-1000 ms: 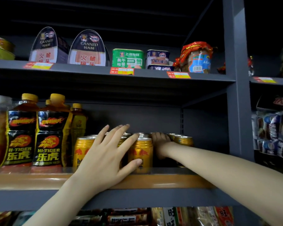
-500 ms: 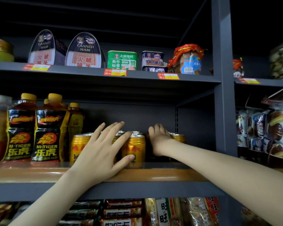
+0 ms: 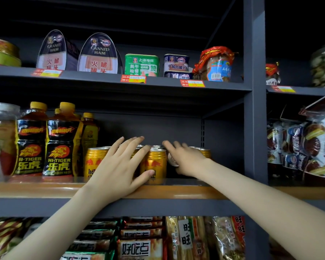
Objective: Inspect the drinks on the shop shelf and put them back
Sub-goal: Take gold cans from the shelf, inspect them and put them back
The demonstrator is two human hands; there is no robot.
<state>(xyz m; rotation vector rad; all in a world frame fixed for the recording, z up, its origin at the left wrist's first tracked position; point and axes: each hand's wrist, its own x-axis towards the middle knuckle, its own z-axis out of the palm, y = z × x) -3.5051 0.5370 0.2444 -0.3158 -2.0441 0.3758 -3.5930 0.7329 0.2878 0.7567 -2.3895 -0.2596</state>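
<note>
Your left hand [image 3: 118,166] lies open, fingers spread, thumb touching the front can [image 3: 157,161], while just right of it your right hand [image 3: 188,162] covers a tilted can [image 3: 172,160], grip unclear.

Cans [image 3: 156,166] on the middle shelf [image 3: 36,190], bottles [image 3: 62,147] left of them, tins [image 3: 99,55] on the upper shelf [image 3: 94,78], snack packs [image 3: 141,248] below, left hand [image 3: 118,169] and right hand [image 3: 186,160] before the cans.
</note>
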